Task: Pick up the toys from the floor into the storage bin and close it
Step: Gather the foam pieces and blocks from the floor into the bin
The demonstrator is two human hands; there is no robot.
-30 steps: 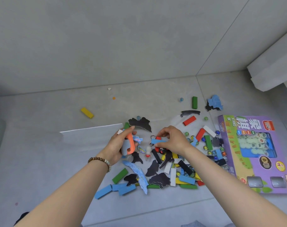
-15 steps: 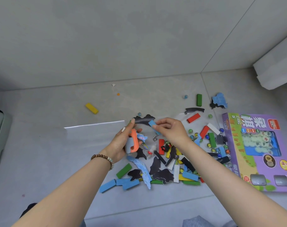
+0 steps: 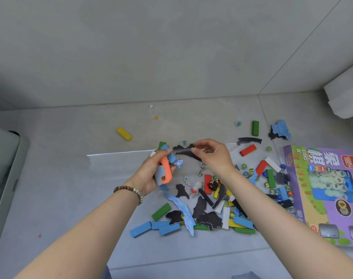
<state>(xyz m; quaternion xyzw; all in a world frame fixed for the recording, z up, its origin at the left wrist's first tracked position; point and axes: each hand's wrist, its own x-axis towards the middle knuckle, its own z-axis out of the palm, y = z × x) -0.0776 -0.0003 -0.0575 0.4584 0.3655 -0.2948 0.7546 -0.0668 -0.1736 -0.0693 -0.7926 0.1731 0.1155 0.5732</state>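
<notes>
My left hand (image 3: 149,176) grips an orange curved piece (image 3: 166,170) together with grey and blue pieces, among them a small blue block (image 3: 165,148) at its fingertips. Close to the right of it, my right hand (image 3: 213,158) hovers with loosely curled fingers and nothing visible between them, above a black puzzle piece (image 3: 182,151) on the floor. Below both hands lies the pile of toys (image 3: 211,208): coloured blocks, black and blue puzzle pieces, marbles (image 3: 246,173), a keyring (image 3: 201,168). A grey-green container (image 3: 2,168) shows at the left edge.
A purple game box (image 3: 322,188) lies on the floor at the right. Stray pieces sit farther back: a yellow block (image 3: 124,133), a green block (image 3: 255,128), a red block (image 3: 248,150), a blue puzzle piece (image 3: 280,130). A white object (image 3: 344,97) juts in at the upper right.
My right hand lifted a blue block from the pile and brought it to my left hand, which now holds it; the right hand has let go. Both hands rose slightly.
</notes>
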